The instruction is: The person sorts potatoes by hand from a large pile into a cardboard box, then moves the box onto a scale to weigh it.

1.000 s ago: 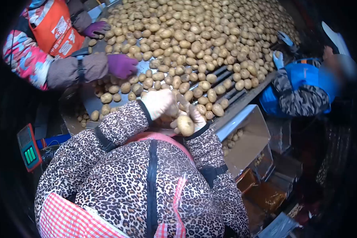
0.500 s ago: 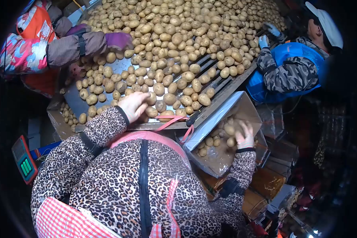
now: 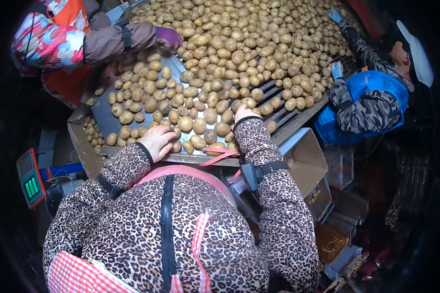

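Note:
A big heap of potatoes (image 3: 239,44) covers a metal sorting table (image 3: 100,115). My left hand (image 3: 157,140) lies at the table's near edge, fingers curled over a potato (image 3: 175,133) among the loose ones there. My right hand (image 3: 243,113) reaches further in, pressed among potatoes by the slatted part of the table (image 3: 278,105). Only its back shows above the leopard-print cuff, so its fingers are hidden.
A person in an orange apron stands at the left, one purple-gloved hand (image 3: 167,36) on the heap. At the right a person in a blue vest has light blue gloves (image 3: 336,69) on the potatoes. An open cardboard box (image 3: 305,158) sits below the table's right edge. An orange scale (image 3: 30,178) is at my left.
My right hand has come up out of the cardboard box and back onto the potatoes on the table. My left hand has stayed at the near edge.

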Demonstrator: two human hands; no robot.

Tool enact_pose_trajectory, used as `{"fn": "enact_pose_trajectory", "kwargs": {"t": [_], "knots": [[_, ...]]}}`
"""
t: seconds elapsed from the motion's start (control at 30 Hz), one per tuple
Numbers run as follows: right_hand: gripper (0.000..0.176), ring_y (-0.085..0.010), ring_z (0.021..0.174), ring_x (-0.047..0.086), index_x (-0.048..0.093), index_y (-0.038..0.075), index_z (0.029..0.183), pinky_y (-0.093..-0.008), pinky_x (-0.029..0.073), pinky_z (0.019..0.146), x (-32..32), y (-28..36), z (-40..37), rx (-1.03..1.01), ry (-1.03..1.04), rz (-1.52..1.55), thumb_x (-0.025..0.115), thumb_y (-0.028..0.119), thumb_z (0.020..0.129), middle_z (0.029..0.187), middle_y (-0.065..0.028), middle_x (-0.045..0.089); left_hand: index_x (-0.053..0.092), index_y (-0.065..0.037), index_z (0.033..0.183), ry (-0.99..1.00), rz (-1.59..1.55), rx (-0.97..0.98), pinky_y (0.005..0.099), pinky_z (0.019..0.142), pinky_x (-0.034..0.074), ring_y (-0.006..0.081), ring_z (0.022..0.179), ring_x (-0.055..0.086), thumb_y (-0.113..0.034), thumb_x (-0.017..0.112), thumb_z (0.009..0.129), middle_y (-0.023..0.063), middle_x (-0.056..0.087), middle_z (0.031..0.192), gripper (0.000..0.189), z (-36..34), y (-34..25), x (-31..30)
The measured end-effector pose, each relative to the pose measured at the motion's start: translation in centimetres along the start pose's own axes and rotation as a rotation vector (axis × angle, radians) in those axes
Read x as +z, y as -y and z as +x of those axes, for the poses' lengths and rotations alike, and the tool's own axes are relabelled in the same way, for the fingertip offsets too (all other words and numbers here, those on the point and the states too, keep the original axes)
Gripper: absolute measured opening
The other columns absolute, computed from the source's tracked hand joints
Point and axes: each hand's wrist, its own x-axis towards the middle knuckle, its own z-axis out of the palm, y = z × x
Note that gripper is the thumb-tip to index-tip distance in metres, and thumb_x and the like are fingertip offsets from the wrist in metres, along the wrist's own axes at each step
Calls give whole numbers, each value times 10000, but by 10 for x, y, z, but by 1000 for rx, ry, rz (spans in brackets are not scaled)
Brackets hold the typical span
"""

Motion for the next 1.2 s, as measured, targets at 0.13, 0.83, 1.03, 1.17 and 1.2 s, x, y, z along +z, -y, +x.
{"fn": "enact_pose_trajectory", "kwargs": {"t": [0.13,0.83,1.03,1.17,1.2], "knots": [[571,-318,1069,617,537,-21,1174,-416,503,894,0,4,1,19,-13,74,694,348,767,1124,-215,635,562,-64,1163,-40,-35,-74,449,945,414,365,1096,504,-182,575,843,174,527,1155,342,-14,8,-5],[418,-148,417,470,576,129,1087,-214,319,314,64,-67,-198,-87,90,2760,530,505,912,740,-94,612,614,-25,1011,72,-314,328,363,801,493,296,888,615,-104,540,876,154,618,943,173,81,-94,-38],[461,-102,635,567,535,100,1188,-211,452,499,57,-21,-215,65,-360,2305,429,491,970,876,-28,623,496,-26,992,414,-1043,134,303,691,489,181,770,604,-229,582,908,86,596,813,236,113,-197,-34],[337,-63,514,437,546,117,1089,-212,344,421,51,-10,-224,106,-897,1912,429,414,982,807,-14,587,489,-44,972,501,-1246,-10,235,588,450,103,599,521,-236,541,953,3,533,694,199,116,-205,-11],[322,-63,509,442,549,120,1079,-208,341,414,51,-9,-221,74,-963,1964,446,407,977,782,-18,584,490,-46,977,559,-1228,-71,229,573,444,96,578,510,-248,543,955,2,530,684,210,115,-209,-16]]}}
